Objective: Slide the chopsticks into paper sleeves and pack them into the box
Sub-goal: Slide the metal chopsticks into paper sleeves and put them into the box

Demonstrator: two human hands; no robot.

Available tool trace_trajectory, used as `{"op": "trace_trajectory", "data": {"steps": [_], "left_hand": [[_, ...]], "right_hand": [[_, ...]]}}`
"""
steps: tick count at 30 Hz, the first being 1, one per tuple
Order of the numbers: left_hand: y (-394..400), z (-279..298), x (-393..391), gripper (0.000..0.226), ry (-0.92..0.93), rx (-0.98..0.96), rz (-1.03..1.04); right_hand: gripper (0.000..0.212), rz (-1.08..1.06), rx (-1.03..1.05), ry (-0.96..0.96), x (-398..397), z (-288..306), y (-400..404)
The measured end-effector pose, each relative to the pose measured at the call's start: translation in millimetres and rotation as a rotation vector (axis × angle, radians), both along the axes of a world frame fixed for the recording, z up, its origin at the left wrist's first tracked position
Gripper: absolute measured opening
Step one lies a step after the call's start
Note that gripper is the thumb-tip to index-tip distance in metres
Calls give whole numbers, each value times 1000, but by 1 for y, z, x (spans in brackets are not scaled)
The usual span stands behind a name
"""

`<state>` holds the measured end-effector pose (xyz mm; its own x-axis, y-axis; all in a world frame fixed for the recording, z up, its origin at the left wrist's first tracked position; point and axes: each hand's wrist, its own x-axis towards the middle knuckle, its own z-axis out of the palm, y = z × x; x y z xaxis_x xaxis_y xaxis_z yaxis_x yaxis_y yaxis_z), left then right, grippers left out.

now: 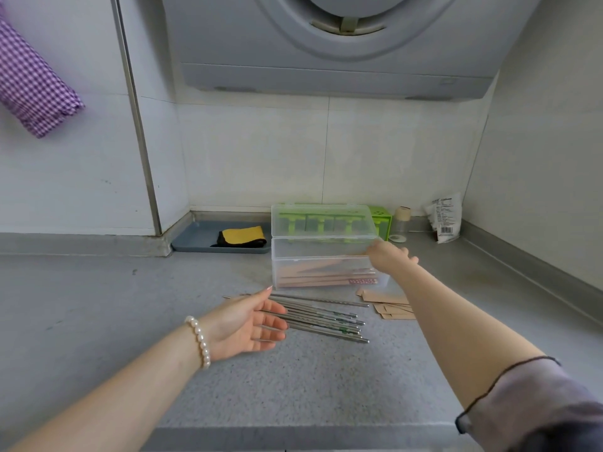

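A clear plastic box [293, 256] stands on the grey counter with its lid raised at the back. Several sleeved chopsticks [313, 277] lie inside it. My right hand [390, 256] reaches over the box's right front corner, fingers spread and relaxed, nothing plainly held. Several bare metal chopsticks [326, 316] lie in a loose bundle in front of the box. My left hand [244, 324], with a pearl bracelet at the wrist, hovers palm-up and open over the bundle's left end. Tan paper sleeves [391, 305] lie to the right of the bundle, partly hidden by my right forearm.
A blue-grey tray [195, 239] holding a yellow and black cloth [241, 238] sits at the back left. A green holder [380, 220], a small jar [401, 223] and a white packet [445, 220] stand behind the box. Walls close in at the back and right.
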<state>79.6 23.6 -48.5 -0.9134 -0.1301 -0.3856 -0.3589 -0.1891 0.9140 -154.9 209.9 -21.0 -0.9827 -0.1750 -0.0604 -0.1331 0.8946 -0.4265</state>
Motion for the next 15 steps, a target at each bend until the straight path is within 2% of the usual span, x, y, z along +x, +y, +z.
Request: {"op": "trace_trajectory", "data": {"steps": [3, 5, 6, 8, 10, 12, 15], "left_hand": [[1, -1, 0, 47, 0, -6, -1], [2, -2, -1, 46, -3, -9, -3], [2, -3, -1, 45, -3, -10, -4], [3, -4, -1, 43, -2, -7, -8], [6, -5, -2, 39, 1, -2, -16], [11, -6, -3, 34, 8, 2, -26], [19, -7, -5, 27, 17, -5, -49]], "right_hand": [[42, -19, -421, 63, -7, 0, 11], [38, -98, -531, 204, -7, 1, 28], [37, -135, -507, 251, -7, 0, 39], [29, -114, -375, 219, -8, -5, 61], [22, 23, -140, 81, -7, -15, 79], [26, 159, 84, 20, -3, -28, 89], [31, 248, 155, 60, 3, -44, 96]]}}
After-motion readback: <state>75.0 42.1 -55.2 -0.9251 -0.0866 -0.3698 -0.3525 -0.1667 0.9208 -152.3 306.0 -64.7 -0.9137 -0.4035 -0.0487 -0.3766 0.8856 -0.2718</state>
